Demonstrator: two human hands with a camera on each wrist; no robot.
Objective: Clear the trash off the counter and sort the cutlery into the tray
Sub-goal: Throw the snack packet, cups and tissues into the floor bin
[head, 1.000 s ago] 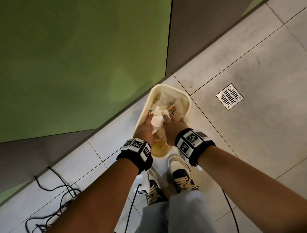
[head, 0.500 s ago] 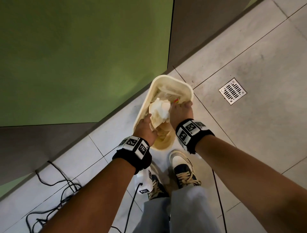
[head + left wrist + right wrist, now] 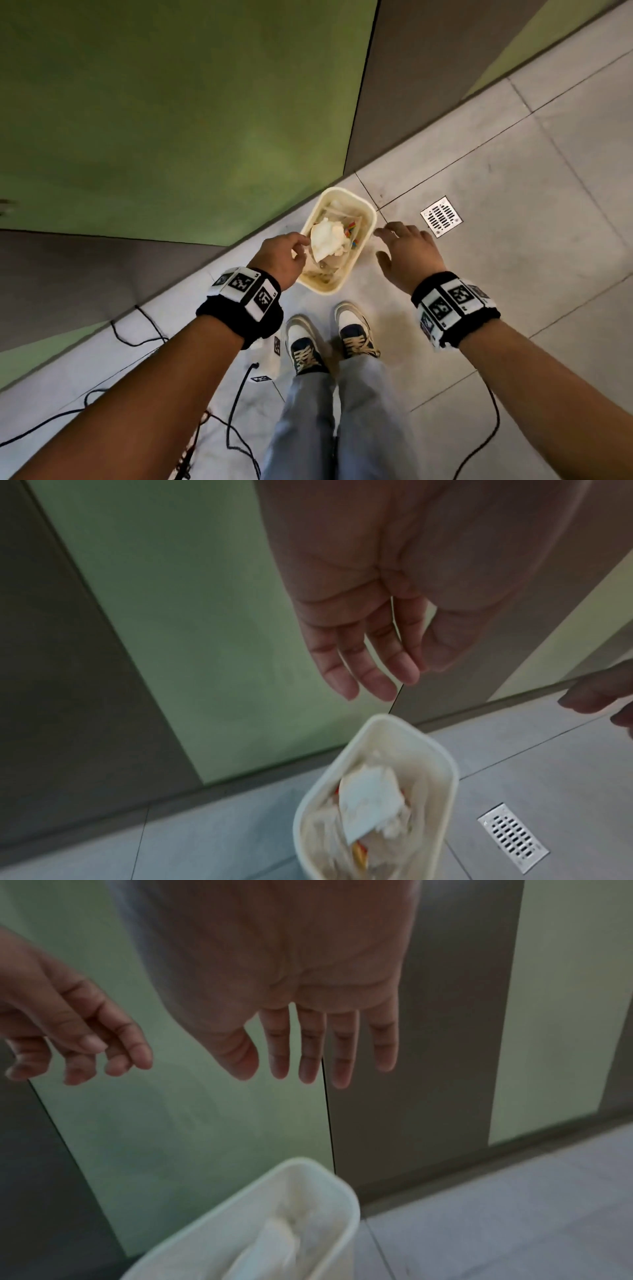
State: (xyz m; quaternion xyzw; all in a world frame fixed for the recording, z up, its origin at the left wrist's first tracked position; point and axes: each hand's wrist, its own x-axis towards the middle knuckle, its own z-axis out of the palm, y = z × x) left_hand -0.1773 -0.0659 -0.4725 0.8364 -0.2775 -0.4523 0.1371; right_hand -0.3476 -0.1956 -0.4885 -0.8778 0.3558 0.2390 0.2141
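Note:
A cream waste bin (image 3: 363,205) stands on the tiled floor against the green cabinet front. Crumpled white paper trash (image 3: 327,240) lies on top of its contents, with small coloured wrappers (image 3: 351,233) beside it. My left hand (image 3: 282,255) hangs above the bin's left rim, fingers relaxed and holding nothing. My right hand (image 3: 404,255) hovers to the right of the bin with straight, spread fingers, also holding nothing. The left wrist view shows the bin (image 3: 445,764) and paper (image 3: 371,810) below the bare left hand (image 3: 369,666). The right wrist view shows the straight fingers (image 3: 310,1045) above the bin (image 3: 329,1185). No cutlery or tray is in view.
A metal floor drain (image 3: 441,216) sits in the tiles right of the bin. My two shoes (image 3: 329,337) stand just below the bin. Black cables (image 3: 239,404) trail over the floor at the lower left. Green and grey cabinet panels (image 3: 171,120) fill the left.
Both hands were down in the bin with the white paper trash. They have let it go and lifted up and apart; the paper now lies in the bin.

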